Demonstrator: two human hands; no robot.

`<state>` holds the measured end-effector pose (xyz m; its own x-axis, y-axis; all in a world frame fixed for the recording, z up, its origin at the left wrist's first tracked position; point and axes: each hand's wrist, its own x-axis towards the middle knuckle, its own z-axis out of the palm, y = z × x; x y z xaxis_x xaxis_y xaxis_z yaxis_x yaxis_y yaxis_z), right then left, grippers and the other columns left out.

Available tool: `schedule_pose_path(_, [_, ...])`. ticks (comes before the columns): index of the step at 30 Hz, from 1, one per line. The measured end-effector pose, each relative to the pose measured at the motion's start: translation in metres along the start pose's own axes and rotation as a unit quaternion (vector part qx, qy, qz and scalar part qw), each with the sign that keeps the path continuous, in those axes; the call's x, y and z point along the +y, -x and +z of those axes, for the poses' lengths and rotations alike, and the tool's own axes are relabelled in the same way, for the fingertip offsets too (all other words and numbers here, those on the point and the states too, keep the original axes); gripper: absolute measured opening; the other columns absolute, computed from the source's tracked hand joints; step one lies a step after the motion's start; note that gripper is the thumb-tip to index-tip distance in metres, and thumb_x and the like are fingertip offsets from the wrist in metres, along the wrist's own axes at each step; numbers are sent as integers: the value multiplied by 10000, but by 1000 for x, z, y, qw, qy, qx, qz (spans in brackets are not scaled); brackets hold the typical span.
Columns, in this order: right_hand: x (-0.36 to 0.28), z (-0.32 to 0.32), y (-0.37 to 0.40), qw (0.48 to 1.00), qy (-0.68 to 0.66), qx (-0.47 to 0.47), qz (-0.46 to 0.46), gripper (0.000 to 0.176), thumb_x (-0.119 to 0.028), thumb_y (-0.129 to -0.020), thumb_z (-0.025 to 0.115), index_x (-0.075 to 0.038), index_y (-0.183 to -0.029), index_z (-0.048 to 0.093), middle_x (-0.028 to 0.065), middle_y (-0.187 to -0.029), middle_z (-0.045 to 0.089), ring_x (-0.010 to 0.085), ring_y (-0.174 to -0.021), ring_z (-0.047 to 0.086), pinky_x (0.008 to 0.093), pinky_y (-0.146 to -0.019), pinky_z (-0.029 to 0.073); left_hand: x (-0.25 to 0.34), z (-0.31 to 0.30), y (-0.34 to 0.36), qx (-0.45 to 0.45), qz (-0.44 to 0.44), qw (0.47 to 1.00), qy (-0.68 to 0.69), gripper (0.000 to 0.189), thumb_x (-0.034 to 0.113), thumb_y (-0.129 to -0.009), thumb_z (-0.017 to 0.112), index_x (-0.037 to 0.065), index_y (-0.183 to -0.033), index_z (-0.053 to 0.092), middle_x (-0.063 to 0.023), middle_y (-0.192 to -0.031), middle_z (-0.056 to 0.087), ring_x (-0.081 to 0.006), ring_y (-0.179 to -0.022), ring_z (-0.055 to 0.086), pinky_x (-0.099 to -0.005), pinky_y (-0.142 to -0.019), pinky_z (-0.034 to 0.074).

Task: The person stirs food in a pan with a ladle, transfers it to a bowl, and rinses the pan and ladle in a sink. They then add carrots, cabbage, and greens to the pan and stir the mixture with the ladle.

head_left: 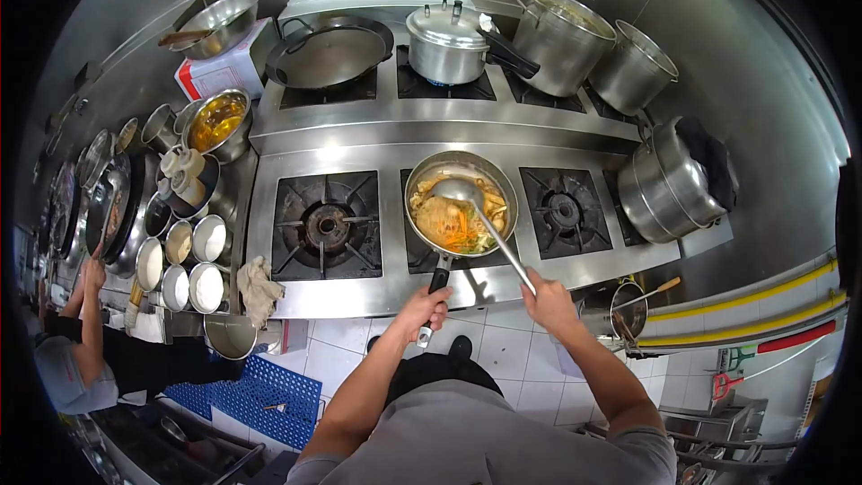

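Observation:
A frying pan [513, 181] with noodles and shredded vegetables [440, 220] sits over the middle front burner. Its black handle points toward me, and my left hand [422, 310] is wrapped round it. My right hand [549, 303] grips the long metal handle of a ladle [458, 190]. The ladle's bowl rests in the food near the pan's upper middle, its underside facing up.
Bare burners [326, 226] [566, 208] flank the pan. Behind stand a wok [330, 56], a pressure cooker [444, 49] and tall pots [564, 40]. Seasoning bowls [206, 287], a cloth [259, 292] and a co-worker [85, 350] are at left; a large pot [669, 184] stands right.

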<state>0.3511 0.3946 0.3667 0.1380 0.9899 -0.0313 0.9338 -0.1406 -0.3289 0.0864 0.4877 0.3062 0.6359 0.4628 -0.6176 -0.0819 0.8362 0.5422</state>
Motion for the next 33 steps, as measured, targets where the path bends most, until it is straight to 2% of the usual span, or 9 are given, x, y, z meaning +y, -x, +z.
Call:
schedule_pose_path(4, [16, 14, -30, 994, 88, 31, 55, 280, -237, -940, 555, -12, -1105, 557, 265, -666, 628, 475, -648, 638, 558, -602, 519, -10, 17, -6, 33, 48, 997, -41, 264, 208, -944, 611, 142, -808, 394, 54, -565, 385, -53, -400, 357, -252, -340, 333])
schedule_pose_path(7, [-1, 4, -6, 969, -160, -67, 178, 328, -299, -975, 545, 1, -1104, 557, 148, -584, 590, 311, -494, 617, 459, -450, 484, -11, 25, -3, 30, 49, 998, -40, 195, 172, -939, 604, 100, -910, 425, 25, -596, 415, -76, -417, 386, -271, -349, 346])
schedule_pose_path(11, [-36, -5, 9, 708, -609, -184, 306, 369, -355, -1005, 516, -10, -1131, 553, 6, -592, 491, 107, -372, 436, 307, -328, 368, -11, 27, -1, 36, 62, 994, -83, 175, 176, -940, 583, 66, -956, 448, 11, -611, 433, -95, -427, 412, -285, -361, 367])
schedule_pose_path(14, [-34, 9, -2, 476, -792, -218, 314, 368, -352, -1039, 443, -39, -1208, 537, -38, -612, 433, 46, -339, 324, 222, -282, 275, -11, 27, 9, 36, 72, 989, -126, 158, 181, -942, 570, 53, -943, 477, 11, -601, 433, -100, -421, 421, -287, -364, 381])
schedule_pose_path(15, [-34, 8, -1, 460, -806, -221, 300, 360, -332, -1044, 435, -40, -1237, 518, -39, -601, 420, 18, -344, 324, 188, -282, 271, -7, 29, 17, 35, 71, 988, -130, 173, 199, -941, 574, 44, -922, 499, 8, -590, 431, -104, -406, 429, -290, -360, 389])
schedule_pose_path(19, [-43, -11, 7, 529, -767, -182, 314, 374, -331, -1039, 446, -24, -1240, 514, -22, -603, 428, 41, -336, 321, 215, -290, 287, -2, -5, -23, 26, 93, 980, -172, 235, 234, -924, 600, 28, -865, 506, -17, -572, 465, -134, -387, 466, -312, -351, 399])
schedule_pose_path(24, [-61, -46, 12, 754, -586, -125, 268, 394, -346, -1006, 509, -28, -1234, 549, -7, -600, 444, 77, -341, 372, 257, -331, 310, -5, 6, -13, 14, 76, 992, -103, 199, 199, -933, 583, 38, -860, 490, -23, -570, 470, -140, -381, 447, -326, -359, 398])
schedule_pose_path(30, [-59, -44, 11, 845, -464, -89, 250, 289, -327, -986, 563, -41, -992, 609, -1, -548, 465, 92, -340, 422, 271, -309, 325, -3, 8, -18, -5, 60, 994, -91, 243, 217, -963, 575, 133, -826, 393, 26, -550, 415, -86, -380, 402, -280, -355, 357])
schedule_pose_path(33, [-18, 1, -14, 976, -189, 42, 102, 242, -240, -930, 601, -14, -1017, 592, 174, -608, 601, 354, -502, 599, 459, -463, 473, -10, 15, -4, 5, 29, 997, -66, 223, 191, -959, 584, 141, -888, 379, 39, -562, 397, -71, -402, 381, -265, -345, 339])
